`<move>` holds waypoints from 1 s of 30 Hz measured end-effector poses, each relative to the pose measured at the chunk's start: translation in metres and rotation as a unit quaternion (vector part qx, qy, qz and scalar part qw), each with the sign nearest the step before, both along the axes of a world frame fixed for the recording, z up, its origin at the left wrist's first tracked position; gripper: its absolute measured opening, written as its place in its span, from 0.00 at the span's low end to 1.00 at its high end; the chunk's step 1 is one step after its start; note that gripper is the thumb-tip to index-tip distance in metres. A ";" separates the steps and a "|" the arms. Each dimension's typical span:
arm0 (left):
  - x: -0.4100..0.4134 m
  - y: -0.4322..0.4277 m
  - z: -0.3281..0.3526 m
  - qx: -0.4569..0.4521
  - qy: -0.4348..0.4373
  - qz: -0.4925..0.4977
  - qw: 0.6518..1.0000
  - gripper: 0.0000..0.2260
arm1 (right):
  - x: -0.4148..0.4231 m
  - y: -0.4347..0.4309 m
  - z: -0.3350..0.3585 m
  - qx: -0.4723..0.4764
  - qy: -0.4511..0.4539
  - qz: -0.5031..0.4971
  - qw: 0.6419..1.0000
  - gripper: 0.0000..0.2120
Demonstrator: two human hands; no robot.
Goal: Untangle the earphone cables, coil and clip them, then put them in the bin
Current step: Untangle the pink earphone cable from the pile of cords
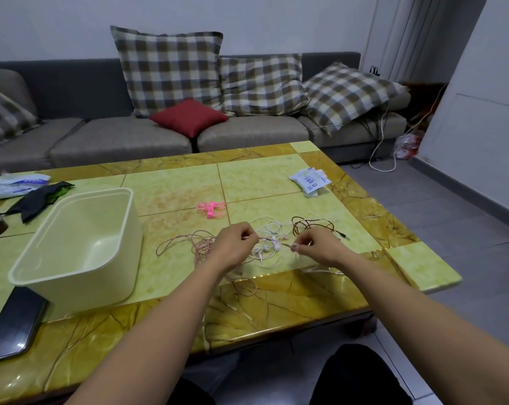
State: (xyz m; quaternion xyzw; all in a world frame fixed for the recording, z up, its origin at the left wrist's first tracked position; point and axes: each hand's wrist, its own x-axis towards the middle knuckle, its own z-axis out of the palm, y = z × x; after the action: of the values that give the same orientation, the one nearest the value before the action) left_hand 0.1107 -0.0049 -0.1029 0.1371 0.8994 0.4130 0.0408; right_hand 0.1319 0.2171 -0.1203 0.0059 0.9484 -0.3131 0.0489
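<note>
A tangle of earphone cables lies on the tiled table: a pink cable (186, 244) at the left, a white cable (269, 226) in the middle and a brown cable (311, 223) at the right. My left hand (234, 244) pinches a stretch of pink cable. My right hand (316, 247) pinches the same stretch a little to the right, so it runs taut between both hands just above the tangle. A heap of pink clips (210, 208) sits behind the cables. The cream bin (72, 252) stands at the left with nothing inside.
A dark phone (13, 323) lies at the table's front left. A black cloth (37, 198) and a plastic packet (16, 184) lie behind the bin, a tissue pack (310, 179) at the back right. A sofa with cushions stands beyond the table.
</note>
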 end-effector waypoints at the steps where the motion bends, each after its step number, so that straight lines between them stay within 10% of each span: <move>1: 0.000 0.000 0.000 0.003 -0.004 0.008 1.000 0.08 | -0.001 0.000 -0.001 0.015 0.048 -0.030 0.998 0.06; 11: -0.006 0.007 -0.003 0.113 -0.065 0.151 0.980 0.11 | 0.012 -0.008 0.008 -0.089 0.233 -0.019 0.968 0.03; 19: -0.013 0.011 -0.003 0.227 -0.060 0.235 0.943 0.12 | 0.020 -0.017 0.018 -0.058 -0.049 0.090 0.993 0.14; 30: -0.003 0.018 0.005 0.206 0.023 0.102 0.973 0.10 | 0.006 -0.016 0.002 -0.020 0.051 0.020 0.998 0.11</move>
State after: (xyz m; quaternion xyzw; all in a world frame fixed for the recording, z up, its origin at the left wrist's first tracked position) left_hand 0.1072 0.0134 -0.0983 0.0596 0.8050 0.5880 -0.0512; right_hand 0.1376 0.2011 -0.1179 -0.0296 0.9432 -0.3307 0.0063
